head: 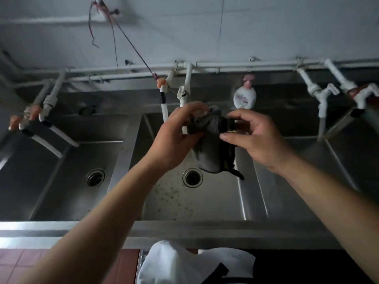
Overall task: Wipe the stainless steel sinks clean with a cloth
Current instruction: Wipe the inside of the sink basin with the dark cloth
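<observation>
Both hands, left hand and right hand, are pinching a dark cloth above the middle sink. The cloth's lower edge is hanging at 12 o'clock from the drain; its folds are hard to make out in the dim light.

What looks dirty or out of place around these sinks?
The middle sink has brownish specks scattered over its floor around the drain, so it is not yet wiped. Loose reddish strings dangle from the wall down to a tap. Both hands, left hand and right hand, hold the grey cloth above the basin.
</observation>
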